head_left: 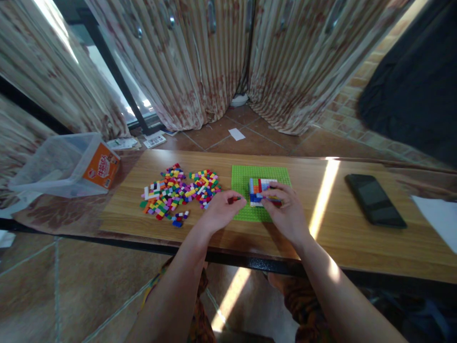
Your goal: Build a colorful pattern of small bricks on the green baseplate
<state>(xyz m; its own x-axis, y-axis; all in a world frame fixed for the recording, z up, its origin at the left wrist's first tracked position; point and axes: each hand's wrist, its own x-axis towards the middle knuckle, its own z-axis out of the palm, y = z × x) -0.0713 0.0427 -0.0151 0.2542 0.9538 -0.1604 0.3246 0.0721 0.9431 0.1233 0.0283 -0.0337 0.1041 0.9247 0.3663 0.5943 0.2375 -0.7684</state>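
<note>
A green studded baseplate (240, 176) lies on the table. On it stands a low block of toy bricks (254, 188) in blue, red, white and orange, its right side partly hidden by my fingers. My right hand (288, 212) is closed at this block, thumb and fingertips on its top and right side. Just left of the block, my left hand (222, 209) pinches a small toy brick (234, 198), with red and a dark colour showing at the fingertips. Loose toy bricks (167, 193) of many colours lie in a spread heap beyond my left hand.
A clear plastic bin (59, 162) with an orange label stands left of the wooden table (214, 238). Toward the right end lies a black phone-like device (374, 200), with white paper (437, 216) beyond it. Curtains (185, 66) hang behind the table.
</note>
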